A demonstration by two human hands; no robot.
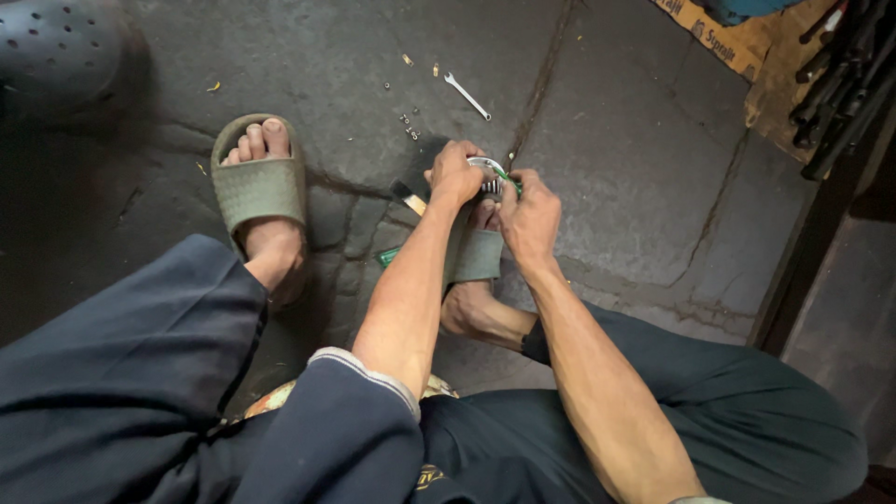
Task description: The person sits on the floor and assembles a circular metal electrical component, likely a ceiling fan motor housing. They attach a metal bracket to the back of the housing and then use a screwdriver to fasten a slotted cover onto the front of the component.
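Both hands meet over the sandalled foot, the left hand [455, 174] clamped on a small round metal part [487, 175] and the right hand [529, 217] apparently pinching a thin green tool [509, 179] against it, which could slip off and jab the fingers.

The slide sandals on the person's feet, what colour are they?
Olive green sandals, seen best in the head view.

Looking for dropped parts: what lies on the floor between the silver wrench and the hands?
Head view: tiny metal bits on dark cracked floor between silver wrench and hands.
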